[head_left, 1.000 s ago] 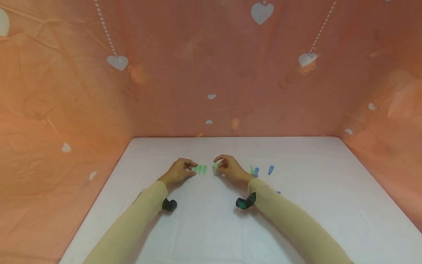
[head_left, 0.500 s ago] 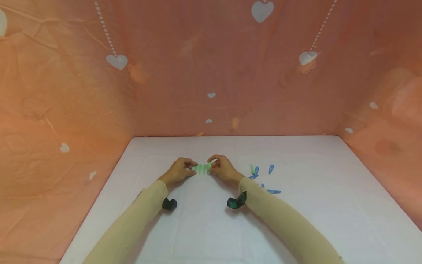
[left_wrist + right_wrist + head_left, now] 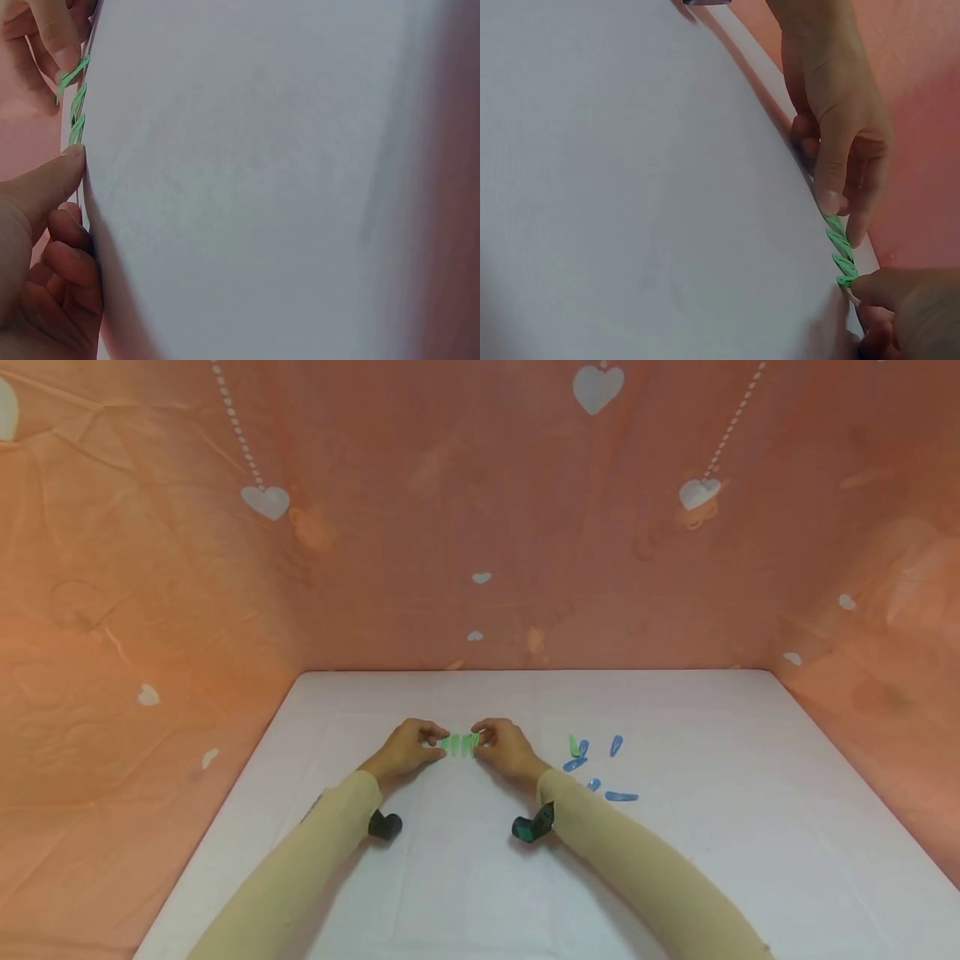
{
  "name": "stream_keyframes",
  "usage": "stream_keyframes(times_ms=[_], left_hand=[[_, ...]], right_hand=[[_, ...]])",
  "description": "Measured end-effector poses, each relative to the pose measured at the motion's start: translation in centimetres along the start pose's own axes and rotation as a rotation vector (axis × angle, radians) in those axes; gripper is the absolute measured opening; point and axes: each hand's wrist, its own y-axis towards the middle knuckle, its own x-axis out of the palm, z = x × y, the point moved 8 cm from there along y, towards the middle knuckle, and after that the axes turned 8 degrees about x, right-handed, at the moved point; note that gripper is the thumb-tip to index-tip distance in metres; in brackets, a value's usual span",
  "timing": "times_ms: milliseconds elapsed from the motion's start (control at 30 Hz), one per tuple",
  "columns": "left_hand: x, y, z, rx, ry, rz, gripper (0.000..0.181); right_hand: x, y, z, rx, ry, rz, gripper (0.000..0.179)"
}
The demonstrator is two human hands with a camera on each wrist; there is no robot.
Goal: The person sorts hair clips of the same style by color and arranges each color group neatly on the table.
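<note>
White table [image 3: 457,893], left hand [image 3: 405,749] and right hand [image 3: 512,752], fingers pinching both outer green clips [image 3: 474,745] of a row between them, four in right wrist view, three in left, blue clips [image 3: 617,745] only in head view.

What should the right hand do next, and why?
I think the right hand should gently let go of the green teardrop-shaped hair clip it pinches. That clip is already at the right end of the row of matching green clips. Letting go would free the hand for the other green clip, lying near the blue teardrop-shaped clips.
</note>
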Motion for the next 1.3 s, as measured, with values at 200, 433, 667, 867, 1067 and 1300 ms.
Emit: stream_keyframes(times_ms=[200,433,667,867,1067,1300], left_hand=[[0.01,-0.05,-0.02,-0.001,0.000,0.002,0.031],[-0.05,-0.25,0.43,0.014,0.015,0.016,0.031],[-0.04,-0.29,0.57,0.012,0.020,0.008,0.031],[-0.18,-0.19,0.61,0.024,0.021,0.013,0.030],[-0.13,-0.35,0.71,0.026,0.013,0.011,0.031],[-0.03,-0.20,0.42,0.028,0.005,0.013,0.031]], right_hand=[[-0.01,-0.01,-0.16,-0.007,-0.041,0.018,0.032],[0.01,0.12,-0.20,0.011,-0.050,0.002,0.030],[-0.10,0.18,-0.14,0.037,-0.078,0.004,0.030],[-0.13,0.22,-0.14,0.060,-0.082,-0.002,0.030],[-0.05,0.22,-0.15,0.080,-0.092,-0.016,0.031],[0.00,0.09,-0.19,0.065,-0.073,-0.022,0.032]])
